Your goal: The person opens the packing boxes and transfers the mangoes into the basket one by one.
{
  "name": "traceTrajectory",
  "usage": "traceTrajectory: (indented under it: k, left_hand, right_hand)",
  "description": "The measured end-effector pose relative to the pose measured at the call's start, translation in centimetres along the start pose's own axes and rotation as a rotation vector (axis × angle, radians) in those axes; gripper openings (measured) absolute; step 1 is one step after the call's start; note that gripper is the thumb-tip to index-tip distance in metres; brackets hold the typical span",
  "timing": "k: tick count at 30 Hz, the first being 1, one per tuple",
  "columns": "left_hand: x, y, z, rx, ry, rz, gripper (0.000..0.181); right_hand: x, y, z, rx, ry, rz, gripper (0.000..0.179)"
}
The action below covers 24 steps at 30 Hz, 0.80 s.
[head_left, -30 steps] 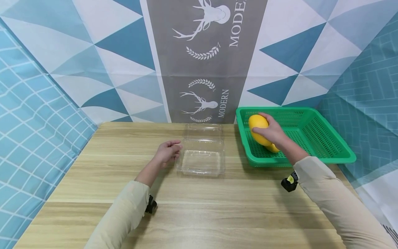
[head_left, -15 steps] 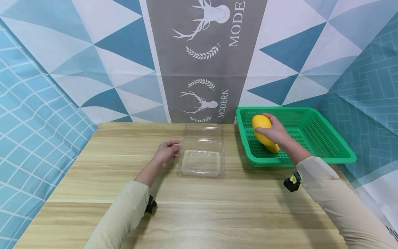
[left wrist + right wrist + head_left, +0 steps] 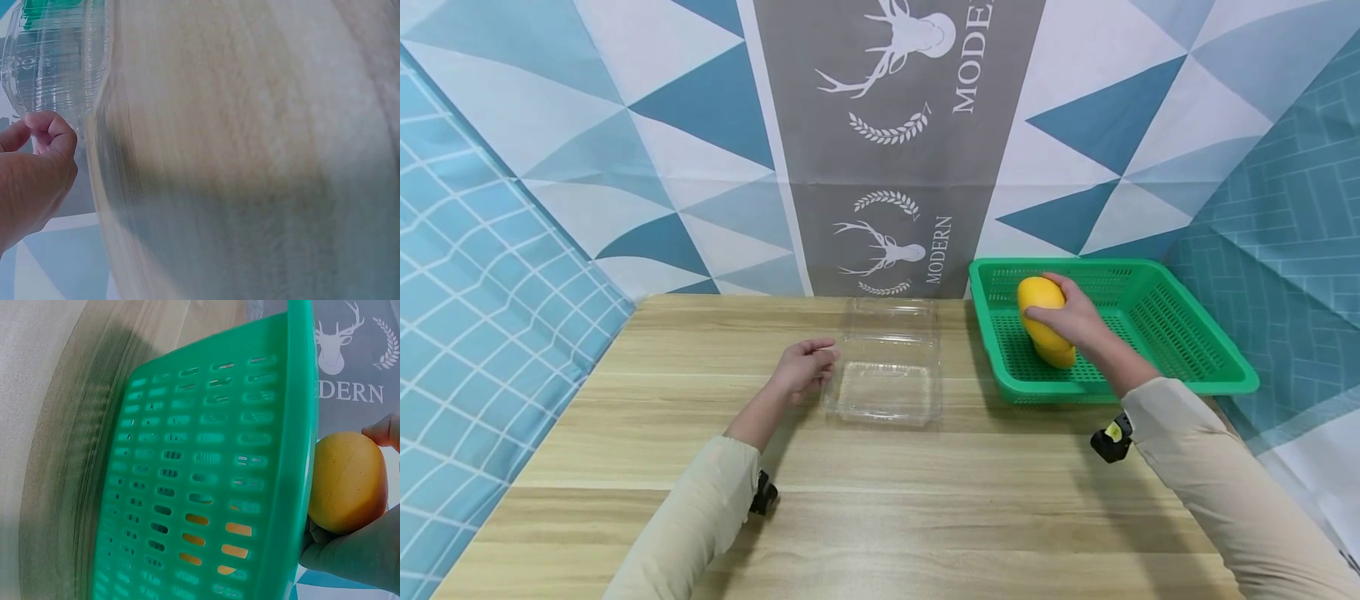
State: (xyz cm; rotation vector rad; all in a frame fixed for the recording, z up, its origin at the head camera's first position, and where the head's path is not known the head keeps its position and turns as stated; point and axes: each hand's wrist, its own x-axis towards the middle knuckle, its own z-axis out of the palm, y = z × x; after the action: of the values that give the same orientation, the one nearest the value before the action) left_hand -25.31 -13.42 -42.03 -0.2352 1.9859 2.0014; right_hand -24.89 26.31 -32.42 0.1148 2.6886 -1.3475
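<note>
My right hand grips a yellow mango inside the green plastic basket, thumb on the near side. Just below it, another yellow fruit shows in the basket, partly covered by the held one. In the right wrist view the held mango appears above the rim, and yellow shows through the slots. My left hand is at the left edge of a clear plastic clamshell box, which stands with its lid raised. In the left wrist view, thumb and forefinger pinch the edge of that box.
The wooden table carries the box and, at the back right, the basket. A patterned cloth backdrop rises behind the table, with blue cloths on both sides. A small black camera sits under the right wrist, another at the left.
My right hand has shifted slightly to the right within the basket, the mango still in its grip and now nearer above the other fruit. My left hand and the box have stayed put.
</note>
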Motion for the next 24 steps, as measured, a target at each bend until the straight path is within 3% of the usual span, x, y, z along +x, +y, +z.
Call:
traceTrajectory:
  k: [24]
  left_hand:
    - [0.2,0.0,-0.1,0.009,-0.009,0.001,0.044]
  right_hand:
    - [0.3,1.6,-1.2,0.012,0.032,0.0,0.082]
